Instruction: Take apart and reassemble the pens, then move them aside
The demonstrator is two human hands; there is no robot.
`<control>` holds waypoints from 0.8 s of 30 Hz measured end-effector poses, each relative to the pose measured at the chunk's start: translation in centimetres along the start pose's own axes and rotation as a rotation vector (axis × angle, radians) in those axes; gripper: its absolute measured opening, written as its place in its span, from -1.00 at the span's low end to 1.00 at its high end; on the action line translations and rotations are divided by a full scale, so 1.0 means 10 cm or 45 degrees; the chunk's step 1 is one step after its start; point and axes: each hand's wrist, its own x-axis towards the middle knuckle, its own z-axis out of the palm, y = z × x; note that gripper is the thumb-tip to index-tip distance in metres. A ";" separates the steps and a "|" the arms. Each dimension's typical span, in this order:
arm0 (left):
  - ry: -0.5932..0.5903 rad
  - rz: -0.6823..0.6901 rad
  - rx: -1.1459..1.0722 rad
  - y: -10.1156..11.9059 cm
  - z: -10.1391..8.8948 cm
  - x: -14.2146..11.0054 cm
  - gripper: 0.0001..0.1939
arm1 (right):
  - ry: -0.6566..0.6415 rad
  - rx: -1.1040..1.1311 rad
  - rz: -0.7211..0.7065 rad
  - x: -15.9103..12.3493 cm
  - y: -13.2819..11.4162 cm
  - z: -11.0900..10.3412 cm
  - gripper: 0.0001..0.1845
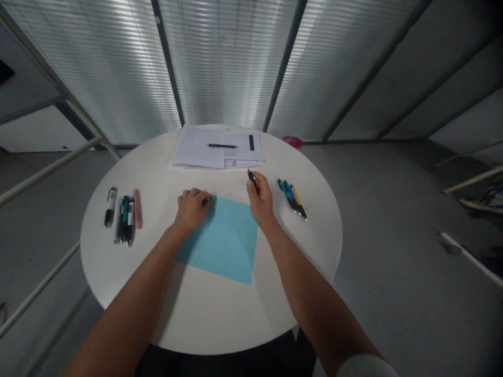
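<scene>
Forearms [145, 285] reach over the table [212, 330]. At the blue sheet's [226, 241] far right corner, the right hand [261, 196] grips a dark pen part [250, 175], narrow end pointing away. At its far left corner the left hand [192, 210], fingers curled, pinches a small black piece [206, 201]. Coloured pens [292, 198] lie right, more pens [125, 220] left, papers [200, 152] beyond.
</scene>
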 end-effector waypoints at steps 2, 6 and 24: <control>-0.003 0.007 -0.012 -0.01 0.00 0.01 -0.71 | -0.016 -0.048 -0.013 0.00 -0.01 0.00 -0.64; 0.082 0.027 -0.076 -0.06 0.04 0.02 -0.70 | -0.080 -0.147 0.027 0.00 -0.04 -0.01 -0.63; 0.153 0.047 -0.102 -0.13 0.08 0.04 -0.75 | -0.263 -0.219 0.080 -0.02 0.04 0.02 -0.60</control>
